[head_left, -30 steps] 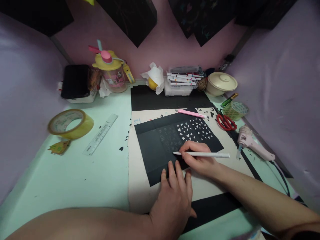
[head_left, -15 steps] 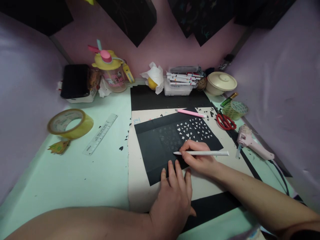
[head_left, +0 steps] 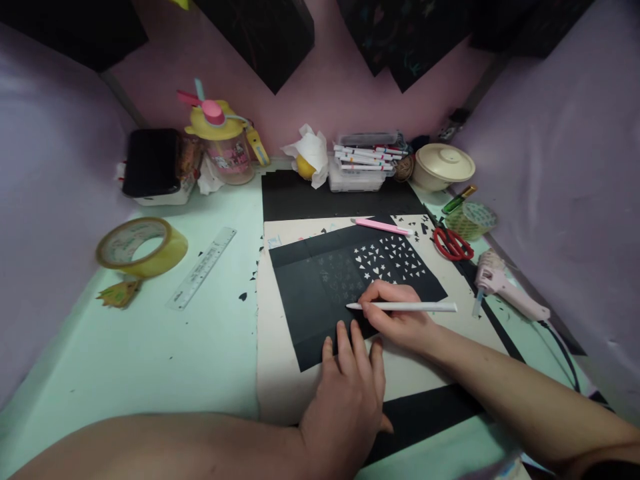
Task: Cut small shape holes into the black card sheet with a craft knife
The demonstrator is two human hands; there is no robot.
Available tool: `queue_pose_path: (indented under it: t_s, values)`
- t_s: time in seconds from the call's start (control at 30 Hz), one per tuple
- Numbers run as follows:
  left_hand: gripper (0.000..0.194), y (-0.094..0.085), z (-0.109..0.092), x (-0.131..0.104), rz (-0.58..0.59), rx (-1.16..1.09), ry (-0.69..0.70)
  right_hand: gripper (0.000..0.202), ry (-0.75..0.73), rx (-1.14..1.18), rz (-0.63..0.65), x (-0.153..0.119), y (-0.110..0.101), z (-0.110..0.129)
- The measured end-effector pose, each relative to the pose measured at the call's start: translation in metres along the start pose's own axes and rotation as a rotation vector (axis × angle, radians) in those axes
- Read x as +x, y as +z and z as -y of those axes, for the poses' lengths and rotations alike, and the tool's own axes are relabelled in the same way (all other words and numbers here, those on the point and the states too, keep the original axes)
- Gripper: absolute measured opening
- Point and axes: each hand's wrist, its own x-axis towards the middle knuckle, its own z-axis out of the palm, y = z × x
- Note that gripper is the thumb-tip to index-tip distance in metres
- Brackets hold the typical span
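Observation:
My right hand is closed around a slim white pen, its tip touching a black sheet of paper. Small heart, star and triangle holes are cut through the sheet's right part. Faint drawn outlines of similar shapes show in its middle, just beyond the pen tip. With fingers spread flat, my left hand presses on the sheet's near edge. A pale board lies under the paper. Along the sheet's far edge rests a pink craft knife.
Red-handled scissors and a pink glue gun lie on the right. A clear ruler and a tape roll are on the left. Along the back stand a drink bottle, a marker box and a lidded bowl.

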Motion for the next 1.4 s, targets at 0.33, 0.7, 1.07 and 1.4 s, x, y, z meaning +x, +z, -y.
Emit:
queue_pose_path:
  t_s: [0.33,0.7,1.07,1.4]
  values:
    - [0.088,-0.0021,0.0003,-0.0005,0.017,0.009,0.009,0.012,0.021,-0.005,0.014,0.0011,0.0004,-0.0016]
    - [0.088,-0.0008,0.0007,0.0000,0.051,0.001,0.007,0.013,0.030,-0.013,0.005,0.0015,-0.0001,0.0005]
    - [0.088,-0.0011,-0.0007,0.0003,0.052,-0.007,0.010,0.013,0.028,-0.023,0.005,0.0009,0.0011,-0.0024]
    - [0.088,-0.0020,0.0004,-0.0008,0.033,0.008,0.009,0.014,0.028,-0.010,-0.016,-0.0003,-0.0002,-0.0032]
